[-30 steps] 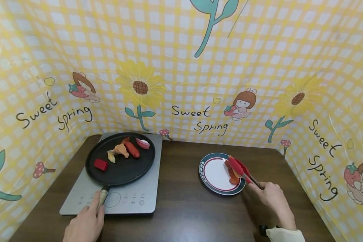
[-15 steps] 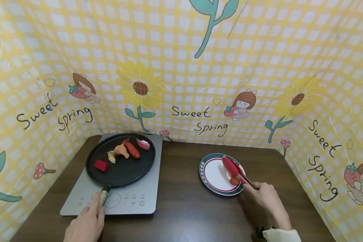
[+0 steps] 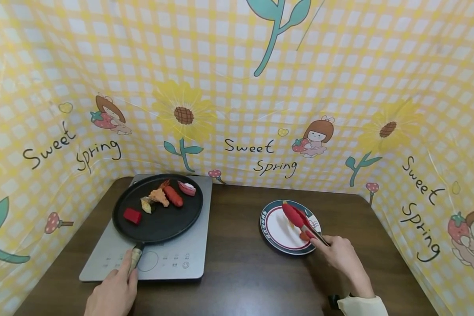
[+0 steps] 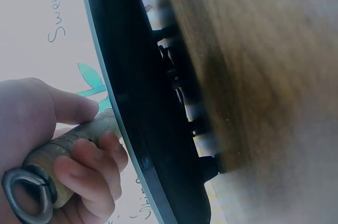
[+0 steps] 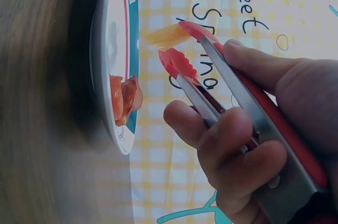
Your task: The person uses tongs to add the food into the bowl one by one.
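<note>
My left hand [image 3: 114, 287] grips the handle [image 4: 66, 142] of a black frying pan [image 3: 158, 228], its fingers curled round it. My right hand [image 3: 343, 259] holds red-tipped metal tongs [image 3: 294, 215] over a white plate [image 3: 276, 226] with a dark teal rim. Seen from the right wrist, the tong tips pinch a yellow-orange, translucent food piece [image 5: 168, 36], raised off the plate. Glossy orange-red food pieces [image 5: 125, 100] lie on the plate below. In the pan sit a red block [image 3: 132, 215], a small yellowish shell-like piece [image 3: 146, 205], a crumbly fried piece [image 3: 159, 197], a red sausage [image 3: 173, 196] and a pink-and-white piece [image 3: 187, 188].
The pan stands on a flat silver induction cooker [image 3: 181, 254] at the left of a dark wooden table [image 3: 237, 254]. Yellow checked cloth [image 3: 237, 105] hangs behind and along both sides. Bare table lies between cooker and plate.
My right hand and the tongs have moved left across the plate, and the tong tips have come away from the orange-red pieces. The left hand and pan have stayed put.
</note>
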Motion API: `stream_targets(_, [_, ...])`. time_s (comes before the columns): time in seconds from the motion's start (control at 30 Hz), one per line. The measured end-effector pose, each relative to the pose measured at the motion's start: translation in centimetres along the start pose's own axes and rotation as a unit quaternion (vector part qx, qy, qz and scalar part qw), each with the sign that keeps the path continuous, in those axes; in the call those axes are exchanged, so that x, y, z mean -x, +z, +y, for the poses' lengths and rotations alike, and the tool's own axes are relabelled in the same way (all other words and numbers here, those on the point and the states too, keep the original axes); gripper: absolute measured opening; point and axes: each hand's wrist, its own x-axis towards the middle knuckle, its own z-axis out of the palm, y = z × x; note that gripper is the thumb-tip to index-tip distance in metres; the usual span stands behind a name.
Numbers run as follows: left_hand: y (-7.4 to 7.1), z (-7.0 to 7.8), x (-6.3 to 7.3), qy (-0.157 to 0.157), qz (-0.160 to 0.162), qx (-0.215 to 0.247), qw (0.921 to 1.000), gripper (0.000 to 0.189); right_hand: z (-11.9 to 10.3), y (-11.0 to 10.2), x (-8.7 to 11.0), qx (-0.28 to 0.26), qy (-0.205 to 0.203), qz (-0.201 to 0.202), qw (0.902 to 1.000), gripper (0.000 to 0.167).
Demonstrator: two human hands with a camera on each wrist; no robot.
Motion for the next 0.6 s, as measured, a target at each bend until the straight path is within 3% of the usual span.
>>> stream_targets(0.6, [0.04,-0.26,-0.08,0.009,-0.01,0.001,0.9999,0.059,-0.67,0.42,-0.11,-0.006,0.007,-0.009,0.9999,0.036])
